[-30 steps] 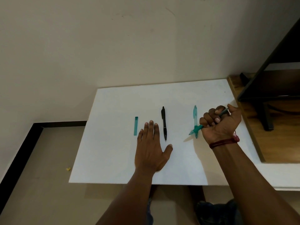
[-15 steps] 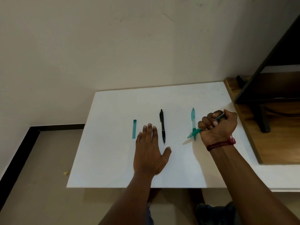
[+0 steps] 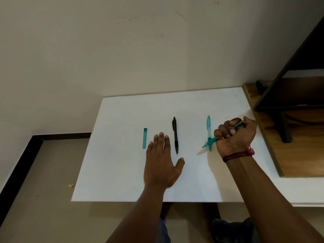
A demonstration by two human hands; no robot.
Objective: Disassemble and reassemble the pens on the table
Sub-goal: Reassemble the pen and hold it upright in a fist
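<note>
The right hand [image 3: 235, 135] is gripping a teal pen [image 3: 213, 139] in a curled fist at centre right of the frame, its tip angling down-left across a second teal pen [image 3: 208, 125] lying on the white table [image 3: 114, 172]. The left hand [image 3: 162, 160] is lying flat at centre, fingers straight and thumb out, between a black pen [image 3: 175, 135] and a teal pen piece [image 3: 144, 138].

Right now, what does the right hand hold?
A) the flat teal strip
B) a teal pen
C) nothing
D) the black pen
B: the fingers of the right hand are curled around a teal pen, whose tip sticks out of the fist, while the black pen and the teal strip lie apart from it on the white table.
</note>
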